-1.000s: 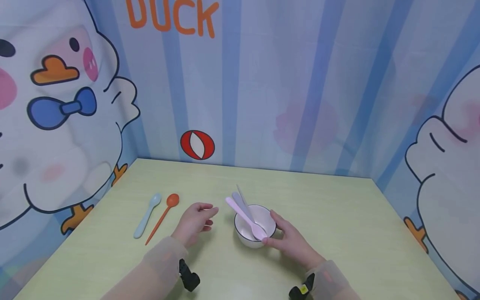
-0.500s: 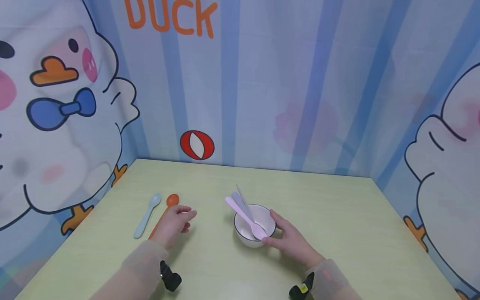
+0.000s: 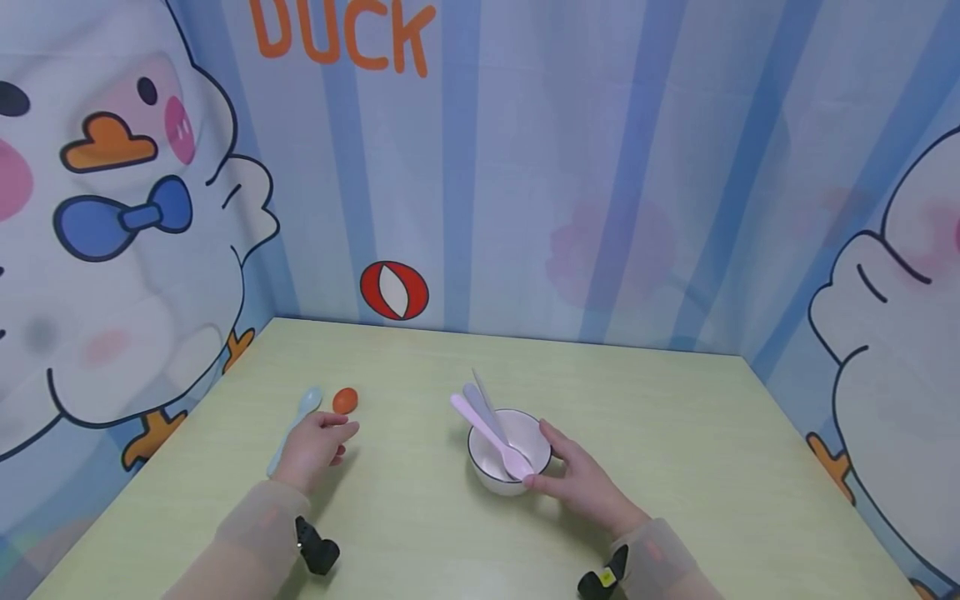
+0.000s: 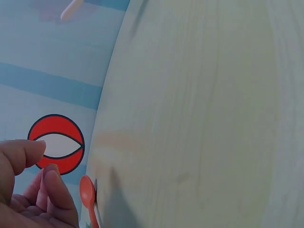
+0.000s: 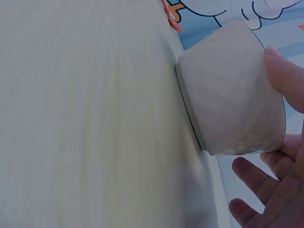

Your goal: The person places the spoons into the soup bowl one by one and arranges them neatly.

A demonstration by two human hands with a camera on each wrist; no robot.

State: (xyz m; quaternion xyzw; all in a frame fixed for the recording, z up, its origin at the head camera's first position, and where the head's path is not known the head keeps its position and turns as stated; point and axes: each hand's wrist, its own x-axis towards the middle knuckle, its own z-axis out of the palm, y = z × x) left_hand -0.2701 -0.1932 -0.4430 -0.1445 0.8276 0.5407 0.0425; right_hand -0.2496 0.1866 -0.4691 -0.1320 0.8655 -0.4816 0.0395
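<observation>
My right hand (image 3: 581, 479) holds a white bowl (image 3: 495, 485) with a dark rim, thumb and fingers at its right side. The bowl's outer wall fills much of the right wrist view. Inside it lean a pink spoon (image 3: 483, 429), a lilac utensil (image 3: 476, 397) and another thin pale handle (image 3: 481, 382). My left hand (image 3: 311, 450) hovers at the left, fingers loosely bent; the left wrist view shows a gap between thumb and fingertips. Just beyond it lies an orange spoon (image 3: 345, 401), its handle hidden behind the hand. A light blue spoon (image 3: 310, 400) lies left of that, partly covered.
The pale wood-grain table (image 3: 637, 400) reaches back to a striped blue curtain (image 3: 510, 167) with cartoon ducks, which also closes in both sides. Each wrist carries a small black camera, such as the left camera (image 3: 318, 550).
My left hand has moved left, away from the bowl and over the handles of the orange and light blue spoons. The right hand and the bowl have stayed in place.
</observation>
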